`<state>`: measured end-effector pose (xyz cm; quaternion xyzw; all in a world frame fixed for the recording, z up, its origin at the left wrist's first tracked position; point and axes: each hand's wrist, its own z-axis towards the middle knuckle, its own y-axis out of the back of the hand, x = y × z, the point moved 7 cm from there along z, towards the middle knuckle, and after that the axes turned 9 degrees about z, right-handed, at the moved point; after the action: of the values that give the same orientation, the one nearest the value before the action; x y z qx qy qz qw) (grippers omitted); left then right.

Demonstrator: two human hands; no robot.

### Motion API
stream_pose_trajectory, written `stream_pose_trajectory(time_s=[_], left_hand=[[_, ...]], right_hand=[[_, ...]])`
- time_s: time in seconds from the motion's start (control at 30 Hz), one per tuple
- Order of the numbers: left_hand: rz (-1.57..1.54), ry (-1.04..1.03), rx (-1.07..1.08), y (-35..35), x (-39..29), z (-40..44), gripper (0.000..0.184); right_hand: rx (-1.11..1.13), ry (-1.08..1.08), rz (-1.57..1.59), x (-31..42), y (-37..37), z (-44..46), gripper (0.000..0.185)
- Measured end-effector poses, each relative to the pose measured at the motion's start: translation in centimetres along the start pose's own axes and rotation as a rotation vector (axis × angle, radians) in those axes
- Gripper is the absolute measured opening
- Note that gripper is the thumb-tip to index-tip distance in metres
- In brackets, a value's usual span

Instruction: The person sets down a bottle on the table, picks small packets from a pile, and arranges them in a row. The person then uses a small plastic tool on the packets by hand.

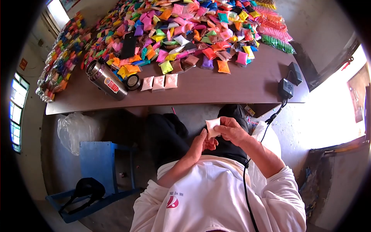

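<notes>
Pale pink packet (pixel 212 125) is what we hold, just right of centre in the frame, over our dark-trousered legs and below the near edge of the brown bench (pixel 232 87). That bench spans the upper half of the frame, and across its back, at top centre, spreads a big heap of small coloured packets (pixel 170 33) in pink, orange, yellow, green, purple and red. A second mass of coloured packets (pixel 63 58) rises at the upper left, and rows of coloured strips (pixel 273 29) lie beside the heap at the upper right.

At the lower left stands a blue chair (pixel 96 164) with a black strapped item (pixel 89 188) on it; a clear plastic bag (pixel 79 133) sits just above, at the left. On the bench, left of centre, we see a steel flask (pixel 106 81) with a red and white label, its dark cap (pixel 133 81) just beside it. Near the bench's right end is a black adapter (pixel 286 89) with a cable running down.

Our right hand (pixel 230 130) has its fingers clamped on the packet's right side. Our left hand (pixel 202 143) is close at the packet's lower left, fingers curled; we cannot tell whether they grip it. Smallest, three more pale pink packets (pixel 159 83) lie in a row right of the cap.
</notes>
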<state>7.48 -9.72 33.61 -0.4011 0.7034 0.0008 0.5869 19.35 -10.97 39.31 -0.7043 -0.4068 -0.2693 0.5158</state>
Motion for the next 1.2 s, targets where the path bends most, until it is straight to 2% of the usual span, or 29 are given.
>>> stream_pose_trajectory(time_s=[0.07, 0.1, 0.17, 0.2, 0.27, 0.37, 0.4, 0.6, 0.63, 0.73, 0.83, 0.97, 1.03, 1.1, 1.2], left_hand=[[0.095, -0.051, -0.055, 0.1, -0.7, -0.2, 0.057], [0.094, -0.053, -0.055, -0.1, -0.9, -0.4, 0.057], [0.414, -0.245, -0.068, -0.6, -2.8, -0.8, 0.056], [0.414, -0.248, -0.069, -0.5, -2.7, -0.7, 0.056], [0.383, -0.291, -0.044, -0.6, -2.3, -0.7, 0.053], [0.455, -0.326, -0.099, -1.9, -3.8, -1.4, 0.05], [0.454, -0.327, -0.099, -2.0, -3.9, -1.5, 0.05], [0.446, -0.307, -0.119, -1.9, -3.8, -1.5, 0.05], [0.431, -0.309, -0.137, -1.8, -3.9, -1.5, 0.05], [0.413, -0.293, -0.134, -0.6, -3.1, -1.0, 0.052], [0.399, -0.263, -0.103, -0.3, -2.6, -0.7, 0.057], [0.317, -0.207, -0.028, -0.7, -2.7, -0.7, 0.061], [0.265, -0.18, -0.003, -0.7, -2.3, -0.6, 0.06], [0.213, -0.157, 0.024, -0.9, -2.2, -0.5, 0.059], [0.285, -0.066, 0.018, -1.0, -1.4, -0.5, 0.059]], right_hand=[[-0.098, 0.067, -0.221, 0.8, 0.1, -0.2, 0.015], [-0.098, 0.068, -0.223, 0.7, 0.2, -0.1, 0.015], [-0.109, 0.165, -0.436, 1.0, 0.2, 0.0, 0.021], [-0.107, 0.166, -0.437, 1.3, 0.0, 0.0, 0.021], [-0.09, 0.082, -0.285, 1.2, -0.5, -0.3, 0.025], [-0.105, -0.024, -0.275, 1.1, -1.0, -0.6, 0.027], [-0.028, 0.033, -0.239, 0.7, -1.2, -0.4, 0.027], [0.03, 0.178, -0.221, 1.4, -1.9, -0.7, 0.026], [0.03, 0.179, -0.221, 1.3, -1.6, -0.6, 0.026], [0.075, -0.026, 0.089, -1.2, 0.3, 0.4, 0.033], [0.178, -0.001, 0.044, -1.5, 0.2, 0.5, 0.038], [0.137, 0.001, 0.137, -0.2, -1.1, 0.1, 0.04], [0.367, -0.163, 0.41, 0.4, -3.4, -0.7, 0.04], [0.334, -0.186, 0.458, -0.1, -3.2, -0.5, 0.039], [0.185, -0.068, 0.255, -0.4, -1.7, -0.3, 0.034]])
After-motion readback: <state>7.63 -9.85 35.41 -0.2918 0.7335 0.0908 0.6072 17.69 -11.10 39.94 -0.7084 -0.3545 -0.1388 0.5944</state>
